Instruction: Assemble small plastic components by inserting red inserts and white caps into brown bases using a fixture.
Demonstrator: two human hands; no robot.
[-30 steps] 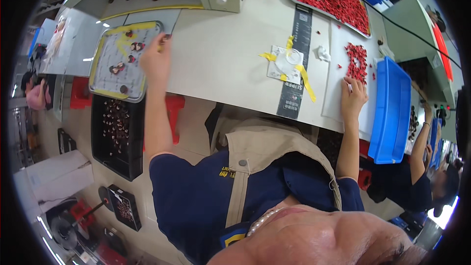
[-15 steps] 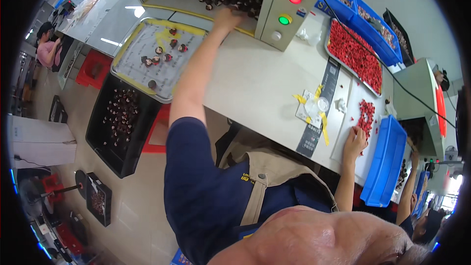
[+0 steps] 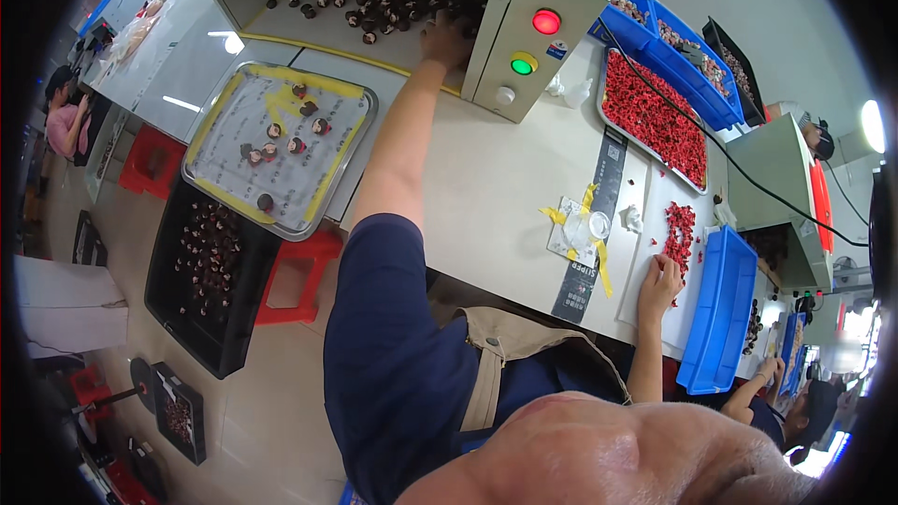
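Note:
My left arm stretches forward into the opening of a beige machine (image 3: 510, 33). There my left hand (image 3: 446, 40) is among many small dark-brown round pieces with pale patches (image 3: 398, 2); shadow hides its fingers. At the right, my right hand (image 3: 661, 285) rests at the near end of a loose pile of small red pieces (image 3: 680, 229) on a white board (image 3: 655, 210). Its fingers are bent together, and what they hold, if anything, is hidden. Between the hands, a small clear round fixture (image 3: 582, 227) is fixed to the table with yellow tape.
A metal tray (image 3: 210, 178) with several brown-and-red pieces stands left of my arm, above a black crate (image 3: 168, 304) of brown pieces. A tray of red pieces (image 3: 645, 103) and blue bins (image 3: 692, 61) lie far right. An elongated blue bin (image 3: 716, 318) stands beside my right hand.
My left hand has reached deeper into the machine opening, among the brown pieces. My right hand stays by the red pile. The whole view has shifted slightly.

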